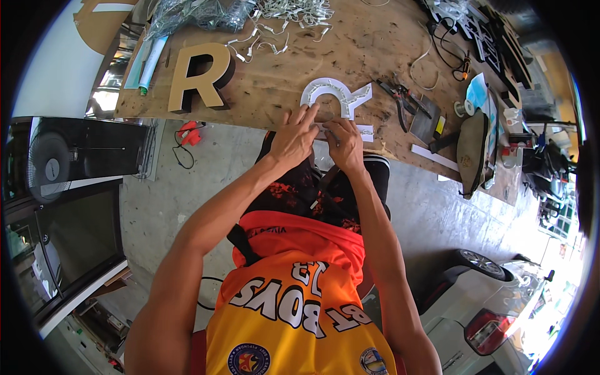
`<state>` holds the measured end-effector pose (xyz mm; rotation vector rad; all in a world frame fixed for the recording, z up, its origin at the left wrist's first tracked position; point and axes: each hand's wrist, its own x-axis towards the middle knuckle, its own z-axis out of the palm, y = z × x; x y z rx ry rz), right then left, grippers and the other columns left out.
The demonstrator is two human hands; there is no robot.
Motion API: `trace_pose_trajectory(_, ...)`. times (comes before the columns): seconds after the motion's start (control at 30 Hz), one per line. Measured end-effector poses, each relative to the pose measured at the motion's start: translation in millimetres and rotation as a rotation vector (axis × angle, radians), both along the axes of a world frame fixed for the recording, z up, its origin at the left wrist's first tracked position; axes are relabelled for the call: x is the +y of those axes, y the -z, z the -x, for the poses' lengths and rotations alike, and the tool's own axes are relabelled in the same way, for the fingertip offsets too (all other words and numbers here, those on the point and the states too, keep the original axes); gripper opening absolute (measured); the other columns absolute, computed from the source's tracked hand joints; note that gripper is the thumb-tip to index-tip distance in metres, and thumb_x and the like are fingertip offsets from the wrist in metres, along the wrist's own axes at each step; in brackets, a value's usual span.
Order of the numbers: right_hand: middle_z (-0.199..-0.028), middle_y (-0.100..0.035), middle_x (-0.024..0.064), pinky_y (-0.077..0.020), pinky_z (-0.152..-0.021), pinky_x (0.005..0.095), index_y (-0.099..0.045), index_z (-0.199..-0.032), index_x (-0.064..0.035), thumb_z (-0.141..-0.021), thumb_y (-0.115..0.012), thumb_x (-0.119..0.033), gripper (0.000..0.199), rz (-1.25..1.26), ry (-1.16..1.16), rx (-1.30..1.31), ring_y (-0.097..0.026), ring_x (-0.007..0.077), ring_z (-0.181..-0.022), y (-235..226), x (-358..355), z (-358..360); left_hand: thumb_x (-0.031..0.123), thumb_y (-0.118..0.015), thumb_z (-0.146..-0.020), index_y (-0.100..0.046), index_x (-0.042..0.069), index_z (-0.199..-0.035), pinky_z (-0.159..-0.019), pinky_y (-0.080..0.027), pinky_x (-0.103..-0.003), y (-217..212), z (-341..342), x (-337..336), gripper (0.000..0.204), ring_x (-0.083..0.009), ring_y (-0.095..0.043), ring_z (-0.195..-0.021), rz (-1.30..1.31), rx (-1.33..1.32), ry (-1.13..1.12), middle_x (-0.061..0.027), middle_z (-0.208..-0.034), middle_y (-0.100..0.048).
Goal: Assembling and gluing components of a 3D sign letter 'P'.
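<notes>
A white channel letter (330,85), shaped like an R, lies near the table's front edge with a string of small white LED modules inside its walls. My left hand (292,139) bends its fingers over the letter's left side and covers part of it. Close beside it, my right hand (345,142) is curled at the letter's near part, fingers drawn together. What lies between those fingertips is too small to make out. A tan-faced, dark-sided letter R (201,78) stands on the table to the left.
A heap of LED strings (297,9) and clear plastic wrap (197,17) lie at the back. To the right are pliers (400,100), a wire spool (464,109), a white strip (434,156) and a greyish pouch (472,153). A fan (50,159) stands left, a parked car (475,306) lower right.
</notes>
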<state>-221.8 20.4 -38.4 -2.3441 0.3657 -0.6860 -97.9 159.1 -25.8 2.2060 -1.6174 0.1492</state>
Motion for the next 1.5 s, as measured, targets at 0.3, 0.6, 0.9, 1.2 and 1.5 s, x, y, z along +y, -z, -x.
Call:
trace_pose_trajectory(0.3, -0.103, -0.066, 0.0077, -0.0472, -0.081, 0.0420, -0.073, -0.099, -0.0080, -0.080, -0.068, -0.005, 0.020, 0.171, -0.001, 0.066, -0.061, 0.0304, -0.097, -0.3, 13.9, -6.5, 0.015, -0.075, -0.081, -0.071, 0.004, -0.110, -0.104, -0.041, -0.049, 3.4, -33.5, 17.4, 0.032, -0.0316, -0.048, -0.129, 0.094, 0.423, 0.142, -0.0103, -0.140, -0.052)
trace_pose_trajectory(0.6, -0.109, -0.064, 0.0068, -0.0433, -0.083, 0.0435, -0.072, -0.096, -0.0081, -0.078, -0.072, -0.013, 0.019, 0.313, -0.065, 0.176, -0.059, 0.0282, -0.100, -6.0, 12.7, -13.9, 0.005, -0.073, -0.082, -0.071, 0.006, -0.116, -0.087, -0.054, -0.040, 1.4, -30.3, 17.8, 0.035, -0.0312, -0.067, -0.102, -0.002, 0.565, 0.088, -0.0109, -0.118, -0.068)
trace_pose_trajectory(0.9, -0.104, -0.066, 0.0045, -0.0420, -0.084, 0.0441, -0.073, -0.089, -0.0099, -0.079, -0.077, -0.017, 0.013, 0.182, 0.133, 0.073, -0.060, 0.0286, -0.101, 1.7, 26.4, -14.3, 0.001, -0.066, -0.082, -0.076, 0.002, -0.100, -0.082, -0.055, -0.041, 11.0, -57.1, 2.5, 0.021, -0.0351, -0.069, -0.092, 0.023, 0.747, 0.130, -0.0158, -0.102, -0.072)
trace_pose_trajectory(1.2, -0.103, -0.065, 0.0022, -0.0409, -0.086, 0.0443, -0.073, -0.086, -0.0097, -0.077, -0.078, -0.017, 0.012, 0.069, 0.190, 0.072, -0.059, 0.0290, -0.103, 5.9, 26.6, -14.6, -0.001, -0.065, -0.081, -0.078, 0.005, -0.098, -0.078, -0.055, -0.039, 17.8, -64.6, 3.0, 0.022, -0.0337, -0.069, -0.089, -0.093, 0.593, 0.330, -0.0143, -0.094, -0.072)
trace_pose_trajectory(1.5, -0.103, -0.066, 0.0009, -0.0410, -0.085, 0.0441, -0.074, -0.086, -0.0099, -0.075, -0.080, -0.019, 0.016, 0.015, 0.155, 0.076, -0.060, 0.0281, -0.102, 3.6, 18.6, -14.3, -0.005, -0.067, -0.076, -0.073, 0.001, -0.097, -0.073, -0.056, -0.038, 7.0, -53.8, -0.9, 0.023, -0.0272, -0.071, -0.079, -0.022, 0.823, 0.107, -0.0130, -0.085, -0.073)
